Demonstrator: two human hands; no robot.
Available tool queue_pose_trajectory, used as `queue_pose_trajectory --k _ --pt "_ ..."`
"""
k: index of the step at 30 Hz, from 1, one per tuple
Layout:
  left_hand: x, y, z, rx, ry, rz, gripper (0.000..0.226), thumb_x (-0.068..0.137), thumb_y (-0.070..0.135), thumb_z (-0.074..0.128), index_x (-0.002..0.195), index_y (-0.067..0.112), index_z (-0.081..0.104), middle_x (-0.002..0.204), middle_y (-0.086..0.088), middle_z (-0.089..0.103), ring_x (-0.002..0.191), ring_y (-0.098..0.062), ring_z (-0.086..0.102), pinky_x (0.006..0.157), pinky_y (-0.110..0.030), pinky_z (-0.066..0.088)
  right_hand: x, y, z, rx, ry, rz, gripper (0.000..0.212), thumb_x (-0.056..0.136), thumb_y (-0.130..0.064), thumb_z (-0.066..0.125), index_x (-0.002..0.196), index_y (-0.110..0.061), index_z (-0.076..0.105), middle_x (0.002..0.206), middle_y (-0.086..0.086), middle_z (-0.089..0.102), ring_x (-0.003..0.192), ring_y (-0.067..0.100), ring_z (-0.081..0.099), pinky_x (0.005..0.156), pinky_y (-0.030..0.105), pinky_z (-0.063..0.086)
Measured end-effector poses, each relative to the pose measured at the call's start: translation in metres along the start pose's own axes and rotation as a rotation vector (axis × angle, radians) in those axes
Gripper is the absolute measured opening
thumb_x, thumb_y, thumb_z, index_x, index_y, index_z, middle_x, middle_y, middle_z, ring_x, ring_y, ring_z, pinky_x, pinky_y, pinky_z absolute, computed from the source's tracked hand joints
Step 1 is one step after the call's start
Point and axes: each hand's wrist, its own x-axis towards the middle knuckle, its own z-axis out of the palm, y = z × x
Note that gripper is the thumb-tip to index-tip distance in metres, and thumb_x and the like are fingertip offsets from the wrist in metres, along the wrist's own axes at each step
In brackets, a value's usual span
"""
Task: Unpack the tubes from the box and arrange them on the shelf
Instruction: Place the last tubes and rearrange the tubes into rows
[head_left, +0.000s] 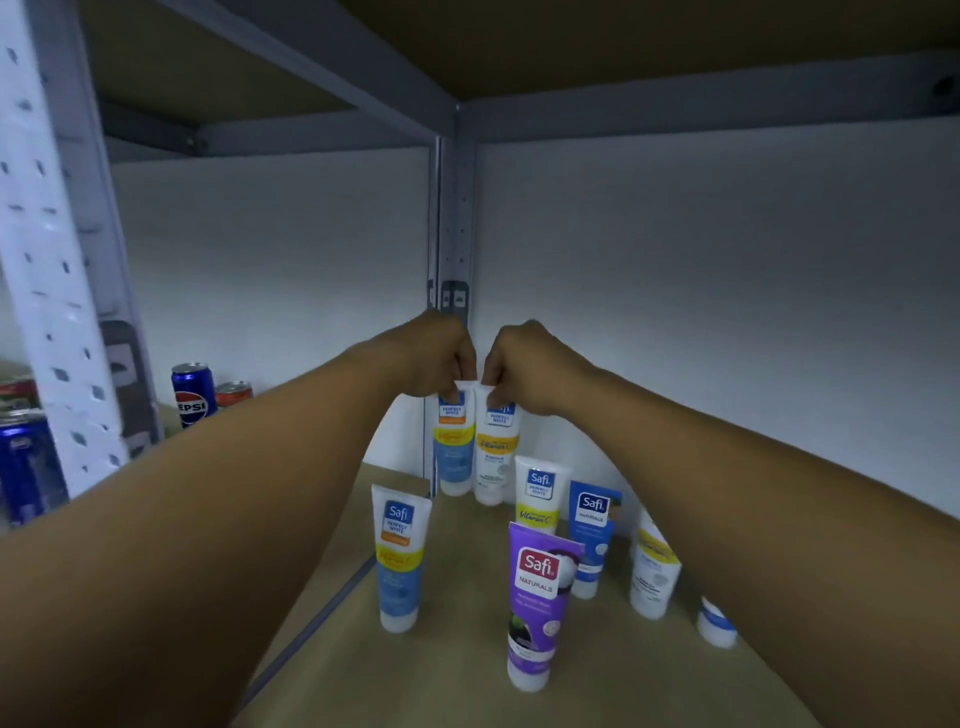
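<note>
Nearest us, a purple tube (535, 603) stands cap-down below our right hand (524, 371); more tubes flank it, and a blue-white tube (399, 556) stands below our left hand (436, 353). Each hand pinches a crimped top: left on the blue-bottomed tube (453, 452), right on the white tube (496, 457). Both are upright, caps down on the shelf (447, 665), touching. Pepsi can (193, 395) sits far left of our left hand.

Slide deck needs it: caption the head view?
Both hands, left hand and right hand, pinch two tubes at the shelf's back corner.

white wall (727, 291) | grey metal upright (457, 218) | dim light
</note>
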Motion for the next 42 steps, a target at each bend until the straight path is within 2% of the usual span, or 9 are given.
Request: queue_pose_trajectory --k 9,12,15,17,21,25,28,32,42 --pt "-0.048 0.072 -0.094 0.055 0.207 0.04 0.024 0.074 0.008 0.081 0.096 0.017 0.077 0.084 0.006 0.068 0.082 -0.01 0.064 0.073 -0.022 0.045 -0.068 -0.027 -0.122 -0.029 0.18 -0.017 0.026 0.07 -0.017 0.084 0.096 -0.011 0.078 0.095 0.005 0.074 0.08 0.013 0.063 0.078 0.028 0.055" --pt "-0.07 0.101 -0.105 0.026 0.211 0.063 0.023 0.075 0.011 0.081 0.096 0.021 0.077 0.081 0.012 0.068 0.083 -0.009 0.066 0.074 -0.024 0.049 -0.108 -0.032 -0.15 -0.056 0.183 -0.003 0.024 0.073 -0.017 0.082 0.096 -0.011 0.078 0.094 0.003 0.074 0.08 0.011 0.063 0.076 0.025 0.053" --pt "-0.095 0.131 -0.099 -0.024 0.157 0.114 0.022 0.077 0.012 0.081 0.096 0.021 0.076 0.077 0.017 0.067 0.075 0.002 0.064 0.065 -0.013 0.048 -0.152 -0.03 -0.161 -0.069 0.151 0.036 0.024 0.073 -0.018 0.083 0.095 -0.011 0.078 0.092 0.003 0.075 0.08 0.013 0.064 0.074 0.025 0.051" --pt "-0.111 0.149 -0.085 -0.047 0.116 0.151 0.022 0.076 0.012 0.081 0.096 0.021 0.077 0.077 0.018 0.068 0.072 0.006 0.063 0.061 -0.011 0.045 -0.182 -0.025 -0.159 -0.076 0.112 0.065 0.023 0.073 -0.019 0.083 0.094 -0.012 0.078 0.09 0.003 0.075 0.078 0.013 0.064 0.071 0.023 0.047" --pt "-0.136 0.18 -0.044 -0.113 -0.002 0.226 0.024 0.074 0.01 0.083 0.096 0.019 0.078 0.078 0.016 0.072 0.077 0.0 0.07 0.074 -0.023 0.056 -0.243 -0.018 -0.143 -0.053 0.013 0.122 0.021 0.074 -0.022 0.083 0.093 -0.016 0.078 0.087 -0.001 0.074 0.075 0.011 0.064 0.067 0.022 0.043" --pt "-0.154 0.204 0.005 -0.156 -0.071 0.268 0.024 0.075 0.011 0.082 0.096 0.021 0.077 0.079 0.017 0.072 0.077 0.004 0.068 0.071 -0.014 0.052 -0.293 -0.006 -0.114 0.004 -0.057 0.194 0.021 0.073 -0.022 0.084 0.093 -0.017 0.077 0.08 -0.004 0.071 0.075 0.011 0.066 0.066 0.021 0.046" --pt "-0.16 0.215 0.036 -0.187 -0.112 0.275 0.025 0.075 0.011 0.082 0.097 0.021 0.077 0.085 0.011 0.075 0.08 0.0 0.07 0.075 -0.019 0.054 -0.319 0.003 -0.091 0.042 -0.1 0.253 0.02 0.072 -0.023 0.084 0.09 -0.019 0.077 0.079 -0.006 0.068 0.075 0.011 0.065 0.069 0.023 0.05" --pt "-0.162 0.225 0.056 -0.207 -0.135 0.296 0.025 0.077 0.01 0.081 0.098 0.021 0.077 0.085 0.012 0.074 0.08 0.001 0.069 0.075 -0.016 0.053 -0.339 0.009 -0.07 0.05 -0.146 0.251 0.018 0.077 -0.021 0.081 0.093 -0.016 0.077 0.076 -0.008 0.064 0.076 0.01 0.062 0.06 0.015 0.042" --pt "-0.176 0.221 0.074 -0.272 -0.043 0.307 0.026 0.085 0.018 0.075 0.109 0.026 0.073 0.103 0.013 0.073 0.087 0.004 0.063 0.07 -0.002 0.043 -0.361 0.012 -0.051 0.321 -0.023 0.32 0.019 0.077 -0.023 0.081 0.095 -0.019 0.077 0.089 -0.006 0.075 0.083 0.005 0.069 0.082 0.033 0.058"
